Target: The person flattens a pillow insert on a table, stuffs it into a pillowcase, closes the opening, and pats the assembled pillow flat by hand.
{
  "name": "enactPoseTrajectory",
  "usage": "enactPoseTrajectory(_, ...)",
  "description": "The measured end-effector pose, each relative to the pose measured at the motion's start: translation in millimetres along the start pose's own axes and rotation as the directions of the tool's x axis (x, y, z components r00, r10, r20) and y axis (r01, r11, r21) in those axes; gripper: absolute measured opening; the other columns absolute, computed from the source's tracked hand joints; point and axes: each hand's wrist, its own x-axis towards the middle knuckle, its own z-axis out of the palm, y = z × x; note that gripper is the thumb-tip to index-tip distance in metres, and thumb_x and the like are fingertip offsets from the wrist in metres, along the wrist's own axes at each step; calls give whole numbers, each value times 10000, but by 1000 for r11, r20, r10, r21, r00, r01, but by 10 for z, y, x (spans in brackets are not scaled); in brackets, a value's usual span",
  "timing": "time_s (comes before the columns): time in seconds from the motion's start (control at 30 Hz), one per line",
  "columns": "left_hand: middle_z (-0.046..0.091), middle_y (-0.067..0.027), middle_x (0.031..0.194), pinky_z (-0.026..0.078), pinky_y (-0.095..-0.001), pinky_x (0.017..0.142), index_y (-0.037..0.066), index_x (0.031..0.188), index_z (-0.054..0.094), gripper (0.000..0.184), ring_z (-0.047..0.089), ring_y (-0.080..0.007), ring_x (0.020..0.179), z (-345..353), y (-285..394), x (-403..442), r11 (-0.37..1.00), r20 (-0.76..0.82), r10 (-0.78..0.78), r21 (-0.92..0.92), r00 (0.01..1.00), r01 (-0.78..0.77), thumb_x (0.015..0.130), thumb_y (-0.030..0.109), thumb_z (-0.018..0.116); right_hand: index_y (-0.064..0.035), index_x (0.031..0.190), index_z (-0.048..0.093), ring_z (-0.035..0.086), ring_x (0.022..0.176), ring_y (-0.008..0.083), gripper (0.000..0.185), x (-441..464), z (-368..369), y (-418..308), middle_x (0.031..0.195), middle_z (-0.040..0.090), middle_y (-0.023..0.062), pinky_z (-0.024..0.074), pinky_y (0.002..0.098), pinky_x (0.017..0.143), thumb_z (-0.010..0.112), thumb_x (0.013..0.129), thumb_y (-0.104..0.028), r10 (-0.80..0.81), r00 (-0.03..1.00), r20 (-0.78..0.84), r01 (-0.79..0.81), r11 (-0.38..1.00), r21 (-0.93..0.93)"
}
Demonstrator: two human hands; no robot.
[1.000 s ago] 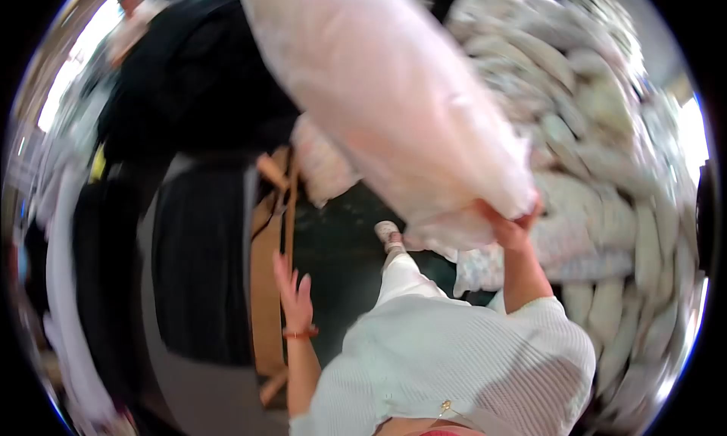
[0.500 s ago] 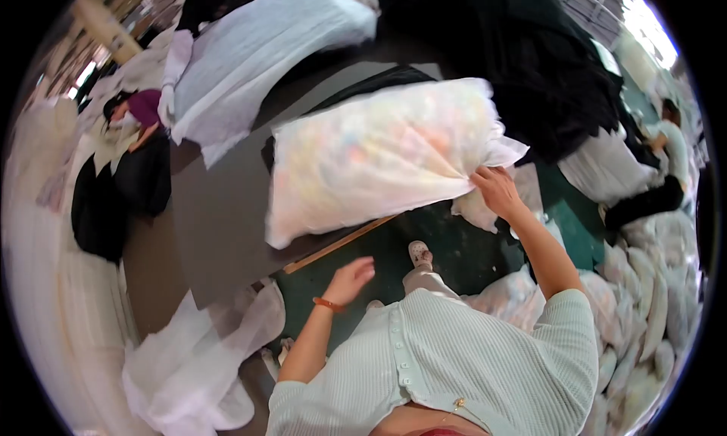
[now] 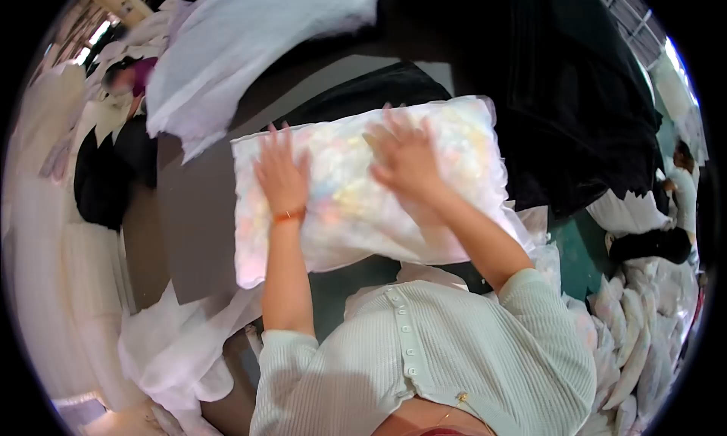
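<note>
Taking the middle of the view as the clock's centre, tall layers of white material (image 3: pixel 45 262) line the far edge at 9 o'clock. A person in a purple top (image 3: pixel 142 74) bends at 10 o'clock, with dark fabric (image 3: pixel 102 182) just below. Nearer in, at 9 o'clock, comes a bare part of the grey table (image 3: pixel 195 231), and at 8 o'clock thin white cloth (image 3: pixel 174 345) hangs in loose folds beside it. A large white sheet (image 3: pixel 265 50) drapes over the table at 11 o'clock. The left hand (image 3: pixel 284 175), an orange band (image 3: pixel 288 215) at its wrist, is spread flat, palm down and fingers extended, over the upper left part of the stuffed pillow (image 3: pixel 333 197). This pillow, white with pastel filling showing through, lies at the clock's centre, its far side over the table; black cloth (image 3: pixel 371 91) sits just beyond it at 12 o'clock. The right hand (image 3: pixel 409 156), blurred, is also open and palm down, over the pillow's 1 o'clock part; how firmly either hand presses, I cannot tell. A black fabric heap (image 3: pixel 575 95) fills 2 o'clock, green floor (image 3: pixel 579 265) shows toward 4 o'clock, filled pale bags (image 3: pixel 636 330) pile up beyond it, and another person (image 3: pixel 684 190) is at 3 o'clock.
</note>
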Motion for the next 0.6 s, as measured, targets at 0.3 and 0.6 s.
enactPoseTrajectory(0.3,307,-84,1541,163,-543,1132,140,1458,383,573,246,-291,1429,615,272,-254,968,216,-99,246,971,44,952,382,497,-166,1471,343,162,1437,376,733,-150,663,300,1549,221,175,90,561,1143,573,844,-468,-20,987,160,-1,991,130)
enactPoseTrajectory(0.6,365,-120,1500,188,-540,1120,82,1446,370,576,275,-286,1416,995,224,-44,989,123,-7,149,992,-11,963,378,475,-104,1449,367,235,1410,375,718,-80,903,529,1509,295,190,158,541,1129,557,841,-434,-14,997,79,1,985,172)
